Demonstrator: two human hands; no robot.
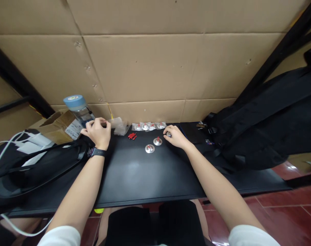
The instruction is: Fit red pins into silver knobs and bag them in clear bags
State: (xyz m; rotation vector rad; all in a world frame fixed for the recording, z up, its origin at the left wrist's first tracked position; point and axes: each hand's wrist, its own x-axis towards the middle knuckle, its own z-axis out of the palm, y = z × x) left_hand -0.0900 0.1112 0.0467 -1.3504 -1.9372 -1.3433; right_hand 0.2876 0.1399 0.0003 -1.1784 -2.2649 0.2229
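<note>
Right hand (174,136) pinches a metal disc (168,134), judged light, rigid, slippery, best gripped by the rim; left hand (97,131), at 9 o'clock, is curled.

Short white sleeves at the bottom edge - left sleeve (62,236), right sleeve (250,235) - forearms bare below them. Black watch (97,152) with a dark band on the wrist behind the left hand (97,131). Right hand (175,136) bare. Black shorts (155,222) on the lap.
</note>
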